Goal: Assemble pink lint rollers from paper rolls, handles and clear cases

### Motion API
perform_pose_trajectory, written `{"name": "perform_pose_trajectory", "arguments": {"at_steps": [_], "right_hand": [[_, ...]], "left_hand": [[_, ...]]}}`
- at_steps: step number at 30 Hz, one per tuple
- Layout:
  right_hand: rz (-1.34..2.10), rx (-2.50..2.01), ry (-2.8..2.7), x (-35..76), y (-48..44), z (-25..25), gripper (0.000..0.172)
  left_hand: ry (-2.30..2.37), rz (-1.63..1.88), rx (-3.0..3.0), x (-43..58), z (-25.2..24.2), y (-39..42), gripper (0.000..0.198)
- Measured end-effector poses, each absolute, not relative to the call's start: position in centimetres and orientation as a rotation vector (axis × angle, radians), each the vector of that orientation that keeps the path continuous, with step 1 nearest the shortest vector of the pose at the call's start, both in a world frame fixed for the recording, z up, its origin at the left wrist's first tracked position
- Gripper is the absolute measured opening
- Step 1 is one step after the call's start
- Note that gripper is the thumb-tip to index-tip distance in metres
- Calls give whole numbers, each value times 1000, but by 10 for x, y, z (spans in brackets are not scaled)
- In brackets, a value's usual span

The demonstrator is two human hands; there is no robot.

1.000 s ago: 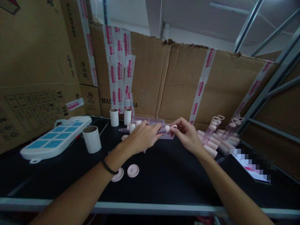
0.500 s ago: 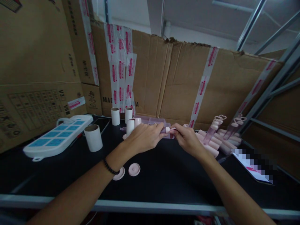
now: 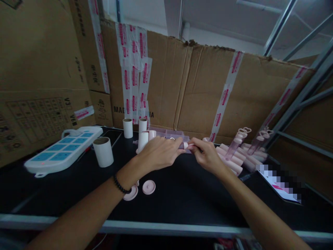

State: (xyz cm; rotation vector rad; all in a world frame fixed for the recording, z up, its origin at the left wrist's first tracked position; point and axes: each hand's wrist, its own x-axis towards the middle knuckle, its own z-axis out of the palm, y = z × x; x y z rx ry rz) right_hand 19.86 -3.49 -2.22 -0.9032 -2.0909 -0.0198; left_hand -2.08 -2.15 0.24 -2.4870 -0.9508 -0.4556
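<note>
Over the middle of the table, my left hand is closed around a small translucent pinkish-purple tube with a pale collar. My right hand pinches the tube's pale pink cap, which my fingers mostly cover. Behind both hands stands a clear purple compartment tray. Two flat pink discs, one of them a round disc, lie below my left forearm. To the right, similar tubes with heart-shaped tops rest on a pile of pale pink cylinders.
A white power strip lies at the left, near a white cardboard tube. More white tubes stand against the cardboard wall. At the right is a phone with its screen lit.
Both hands keep nearly the same place and hold. My right fingers have closed in nearer the tube's collar, covering more of the cap. The view has shifted slightly.
</note>
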Motion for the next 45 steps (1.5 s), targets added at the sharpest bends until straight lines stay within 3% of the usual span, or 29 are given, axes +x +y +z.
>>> {"name": "perform_pose_trajectory", "arguments": {"at_steps": [12, 21, 25, 45], "right_hand": [[-50, -894, -2107, 196, -37, -19, 19], [345, -1006, -1977, 187, -38, -17, 43], [513, -1030, -1954, 185, -38, -13, 45], [514, -892, -1732, 175, -41, -13, 49]], "left_hand": [[-973, -459, -2510, -20, 0, -19, 38], [-944, -471, -2461, -21, 1, -20, 36], [-924, -462, -2442, -20, 1, -20, 35], [-1067, -554, -2453, -17, 9, -20, 38]]}}
